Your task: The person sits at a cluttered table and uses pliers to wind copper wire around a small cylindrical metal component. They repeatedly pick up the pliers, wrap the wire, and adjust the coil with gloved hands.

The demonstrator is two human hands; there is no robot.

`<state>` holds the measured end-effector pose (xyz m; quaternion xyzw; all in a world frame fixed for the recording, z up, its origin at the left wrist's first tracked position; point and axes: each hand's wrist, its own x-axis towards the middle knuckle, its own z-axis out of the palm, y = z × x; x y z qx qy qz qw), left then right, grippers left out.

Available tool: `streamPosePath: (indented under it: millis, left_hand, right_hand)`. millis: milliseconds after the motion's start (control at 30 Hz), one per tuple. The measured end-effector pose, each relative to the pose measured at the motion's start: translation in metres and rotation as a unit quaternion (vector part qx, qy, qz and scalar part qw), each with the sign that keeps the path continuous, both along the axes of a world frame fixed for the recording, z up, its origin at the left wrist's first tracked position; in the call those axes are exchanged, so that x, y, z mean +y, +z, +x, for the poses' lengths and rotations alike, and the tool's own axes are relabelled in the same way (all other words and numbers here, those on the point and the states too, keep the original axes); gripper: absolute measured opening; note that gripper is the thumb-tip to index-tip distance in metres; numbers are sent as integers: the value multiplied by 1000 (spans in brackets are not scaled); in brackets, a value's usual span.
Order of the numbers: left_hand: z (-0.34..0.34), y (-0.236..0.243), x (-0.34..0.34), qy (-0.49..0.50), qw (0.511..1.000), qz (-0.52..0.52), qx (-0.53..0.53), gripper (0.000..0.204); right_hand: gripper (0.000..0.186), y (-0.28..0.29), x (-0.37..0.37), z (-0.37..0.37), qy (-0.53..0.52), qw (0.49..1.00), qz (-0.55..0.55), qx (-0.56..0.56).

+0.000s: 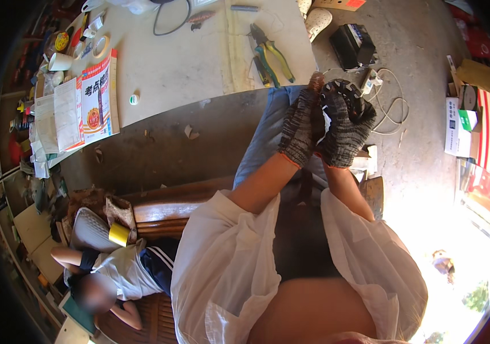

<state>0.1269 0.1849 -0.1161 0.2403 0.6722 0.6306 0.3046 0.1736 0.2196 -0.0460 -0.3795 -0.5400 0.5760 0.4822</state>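
Over the person's lap, the gloved right hand [345, 129] is curled around a round black part [336, 88] with pale notches along its rim. The gloved left hand [298, 127] lies close on its left side, fingers nearly straight; from here I can't tell whether it grips. Just beyond, green-and-yellow pliers [277, 56] lie on the pale table [170, 74]. Farther left, a book [99, 97] shows bold dark characters and a red emblem; across the floor, a black box [353, 46] carries a pale label, too small to read.
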Motion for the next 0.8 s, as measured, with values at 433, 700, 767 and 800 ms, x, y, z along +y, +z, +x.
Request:
streamPosePath:
  millis: [433,700,767,800]
  left_hand:
    - [4,17,-2,19,989,17,145,47]
    - [-16,31,-6,126,904,205,-354,27]
    - [-24,37,-17,126,799,266,-524,30]
    - [-27,35,-23,97,810,264,-514,29]
  right_hand:
    - [28,13,8,-1,38,995,62,61]
    - [30,13,35,17,194,902,-293,252]
    - [30,4,44,25,247,926,-231,169]
    - [29,14,43,28,238,939,-224,104]
